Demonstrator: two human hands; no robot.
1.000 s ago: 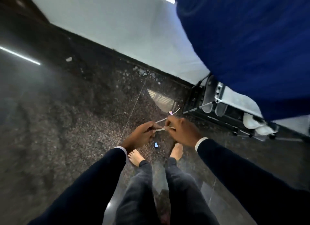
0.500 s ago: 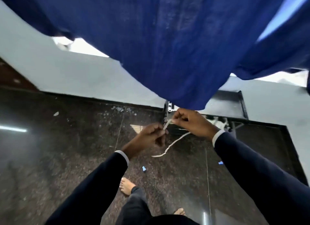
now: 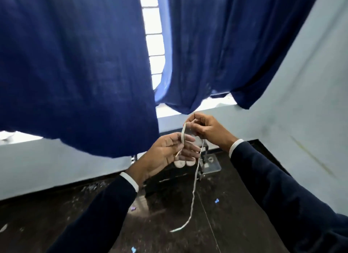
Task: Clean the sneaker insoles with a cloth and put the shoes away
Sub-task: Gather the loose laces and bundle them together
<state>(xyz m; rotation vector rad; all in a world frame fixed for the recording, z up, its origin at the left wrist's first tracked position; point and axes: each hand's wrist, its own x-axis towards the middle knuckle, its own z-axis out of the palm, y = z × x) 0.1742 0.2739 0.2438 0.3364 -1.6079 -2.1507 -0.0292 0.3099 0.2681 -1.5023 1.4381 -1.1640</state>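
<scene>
Two dark sleeves reach up from the bottom. The left hand (image 3: pixel 169 151) has its palm up and fingers partly open, and its thumb and first finger pinch one end of a thin white lace (image 3: pixel 193 196). The lace loops up to the right hand (image 3: pixel 207 129), whose curled fingers pinch it at the top. From there the long end hangs down, wavy and flat (like a noodle), over the shiny dark speckled floor (image 3: pixel 56 211). Behind the hands stands a low dark rack (image 3: pixel 169 179). Soft blue curtains (image 3: pixel 75 64) hang over a bright window (image 3: pixel 152 26). Half a second ago the hands were closer together and lower.
</scene>
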